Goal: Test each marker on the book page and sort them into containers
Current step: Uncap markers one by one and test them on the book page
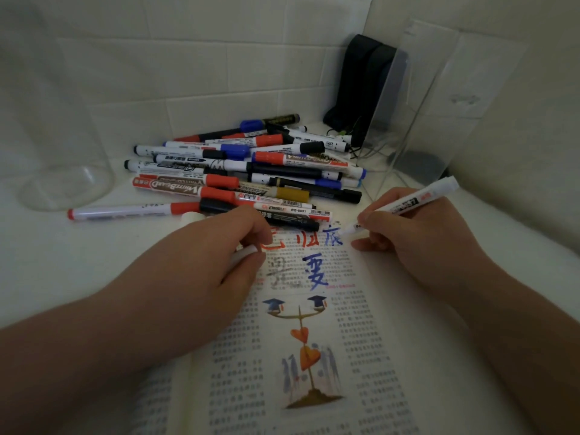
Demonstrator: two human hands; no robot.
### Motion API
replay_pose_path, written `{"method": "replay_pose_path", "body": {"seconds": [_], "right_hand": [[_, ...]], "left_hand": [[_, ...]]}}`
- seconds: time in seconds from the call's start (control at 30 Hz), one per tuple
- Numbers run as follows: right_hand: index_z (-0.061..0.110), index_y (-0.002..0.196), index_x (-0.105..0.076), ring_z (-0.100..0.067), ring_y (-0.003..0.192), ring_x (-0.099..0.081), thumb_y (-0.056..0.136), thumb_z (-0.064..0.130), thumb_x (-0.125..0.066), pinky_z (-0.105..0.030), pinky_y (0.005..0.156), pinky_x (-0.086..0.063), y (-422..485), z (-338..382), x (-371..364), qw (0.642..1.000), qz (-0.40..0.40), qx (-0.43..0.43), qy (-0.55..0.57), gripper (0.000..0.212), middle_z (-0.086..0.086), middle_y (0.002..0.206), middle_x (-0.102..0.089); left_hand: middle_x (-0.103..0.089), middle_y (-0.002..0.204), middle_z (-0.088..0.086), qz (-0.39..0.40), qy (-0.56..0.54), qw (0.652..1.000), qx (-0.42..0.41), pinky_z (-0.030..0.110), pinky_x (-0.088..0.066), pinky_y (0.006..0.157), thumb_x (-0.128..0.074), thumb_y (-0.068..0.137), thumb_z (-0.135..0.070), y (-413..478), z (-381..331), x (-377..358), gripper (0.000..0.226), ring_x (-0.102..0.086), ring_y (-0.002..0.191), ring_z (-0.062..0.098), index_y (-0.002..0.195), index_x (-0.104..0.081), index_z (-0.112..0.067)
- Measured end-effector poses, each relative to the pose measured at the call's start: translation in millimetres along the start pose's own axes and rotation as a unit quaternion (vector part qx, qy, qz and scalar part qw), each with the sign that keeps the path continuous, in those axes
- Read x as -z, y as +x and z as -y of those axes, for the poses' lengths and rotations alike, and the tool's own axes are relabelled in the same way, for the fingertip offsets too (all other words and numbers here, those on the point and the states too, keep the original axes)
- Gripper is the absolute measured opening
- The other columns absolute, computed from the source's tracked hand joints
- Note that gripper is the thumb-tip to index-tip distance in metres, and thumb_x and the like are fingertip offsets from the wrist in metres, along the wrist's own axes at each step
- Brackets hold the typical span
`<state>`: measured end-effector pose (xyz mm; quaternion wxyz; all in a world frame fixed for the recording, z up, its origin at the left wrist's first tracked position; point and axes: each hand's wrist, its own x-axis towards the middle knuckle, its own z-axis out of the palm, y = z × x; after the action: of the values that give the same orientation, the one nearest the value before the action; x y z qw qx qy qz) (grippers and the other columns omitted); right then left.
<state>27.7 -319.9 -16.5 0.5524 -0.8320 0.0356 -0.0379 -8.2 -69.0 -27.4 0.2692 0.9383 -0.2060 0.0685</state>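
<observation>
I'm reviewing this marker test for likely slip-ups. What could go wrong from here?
The left hand, gripping what looks like a white cap, rests right beside the red writing on the page, so it might smear the ink. The marker in the right hand works close to the pile, so a nudge could roll untested markers onto the page.

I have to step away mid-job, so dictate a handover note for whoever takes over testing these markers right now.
Right hand holds a white marker, tip at the book page beside blue writing. Left hand grips what looks like its white cap, resting on the page. Done: red, blue and faint grey test marks. Left: the marker pile behind the book; no markers visible in the glass jar or clear box.
</observation>
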Motion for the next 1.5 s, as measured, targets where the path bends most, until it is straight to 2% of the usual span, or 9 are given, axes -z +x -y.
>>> {"method": "replay_pose_path", "body": {"seconds": [0.07,0.23,0.37,0.43,0.73,0.9,1.03,1.2,1.5], "right_hand": [[0.013,0.069,-0.064,-0.022,0.068,-0.075,0.086,0.007,-0.071,-0.043,0.082,-0.060,1,1,2,1.000,0.005,-0.007,-0.006,0.019,0.001,0.054,-0.064],[0.014,0.064,-0.057,-0.022,0.070,-0.076,0.088,0.006,-0.068,-0.017,0.057,-0.051,0,2,4,1.000,0.004,0.006,-0.010,0.027,0.004,0.050,-0.063],[0.017,0.062,-0.064,-0.020,0.064,-0.072,0.087,0.005,-0.070,-0.045,0.084,-0.060,1,0,2,0.999,0.014,-0.013,0.032,0.029,0.003,0.053,-0.063],[0.017,0.060,-0.062,-0.020,0.062,-0.071,0.087,0.003,-0.070,-0.049,0.088,-0.059,2,-1,3,0.999,0.016,-0.016,0.045,0.031,0.003,0.052,-0.061],[0.015,0.065,-0.059,-0.028,0.074,-0.075,0.088,0.006,-0.069,-0.043,0.084,-0.059,2,0,3,0.999,0.003,-0.002,0.039,0.026,0.005,0.052,-0.062],[0.017,0.067,-0.065,-0.018,0.066,-0.072,0.085,0.006,-0.071,-0.042,0.076,-0.058,-6,0,-2,0.997,0.005,0.063,0.050,0.022,0.005,0.057,-0.064],[0.018,0.074,-0.072,-0.019,0.056,-0.056,0.075,0.009,-0.079,-0.035,0.059,-0.057,-23,7,-14,0.966,0.103,0.113,0.207,0.011,-0.007,0.061,-0.060],[0.011,0.080,-0.072,-0.023,0.051,-0.048,0.068,0.019,-0.080,-0.028,0.050,-0.052,-33,8,-20,0.931,0.178,0.120,0.295,0.016,-0.016,0.059,-0.054],[0.002,0.085,-0.070,-0.024,0.053,-0.049,0.065,0.021,-0.089,-0.029,0.048,-0.051,-37,9,-16,0.908,0.205,0.113,0.348,0.033,-0.022,0.064,-0.049]], "left_hand": [[-0.034,0.108,-0.052,0.001,-0.005,1.000,0.004,0.009,-0.039,0.061,-0.044,0.091,-0.045,0,0,0,0.006,-0.042,0.096,-0.021,0.097,-0.045,-0.046],[-0.034,0.108,-0.052,0.003,-0.003,1.000,0.003,0.012,-0.038,0.058,-0.043,0.089,-0.046,-1,0,0,0.009,-0.043,0.096,-0.020,0.099,-0.045,-0.047],[-0.031,0.108,-0.055,0.008,-0.006,1.000,0.000,0.005,-0.038,0.070,-0.046,0.093,-0.043,-1,0,1,0.006,-0.040,0.097,-0.023,0.098,-0.046,-0.045],[-0.029,0.108,-0.056,0.010,-0.007,1.000,0.000,0.001,-0.036,0.073,-0.046,0.093,-0.042,0,0,1,0.005,-0.039,0.097,-0.024,0.098,-0.046,-0.044],[-0.039,0.103,-0.054,0.016,-0.031,0.999,-0.001,0.011,-0.036,0.056,-0.048,0.091,-0.045,-1,-2,2,0.007,-0.046,0.092,-0.022,0.098,-0.049,-0.049],[-0.061,0.102,-0.042,-0.008,-0.157,0.987,0.041,0.018,-0.051,0.066,-0.070,0.080,-0.043,1,-3,7,0.039,-0.063,0.080,-0.008,0.109,-0.051,-0.060],[-0.068,0.094,-0.033,-0.024,-0.196,0.978,0.072,0.029,-0.060,0.076,-0.086,0.071,-0.031,2,-4,9,0.056,-0.069,0.082,0.000,0.105,-0.051,-0.059],[-0.073,0.087,-0.023,-0.038,-0.265,0.961,0.068,0.028,-0.059,0.074,-0.084,0.072,-0.029,1,-9,12,0.047,-0.072,0.076,0.004,0.104,-0.056,-0.050],[-0.076,0.082,0.007,-0.061,-0.427,0.902,0.002,0.042,-0.063,0.068,-0.077,0.072,-0.011,0,-11,10,0.026,-0.075,0.071,0.029,0.094,-0.068,-0.021]]}}
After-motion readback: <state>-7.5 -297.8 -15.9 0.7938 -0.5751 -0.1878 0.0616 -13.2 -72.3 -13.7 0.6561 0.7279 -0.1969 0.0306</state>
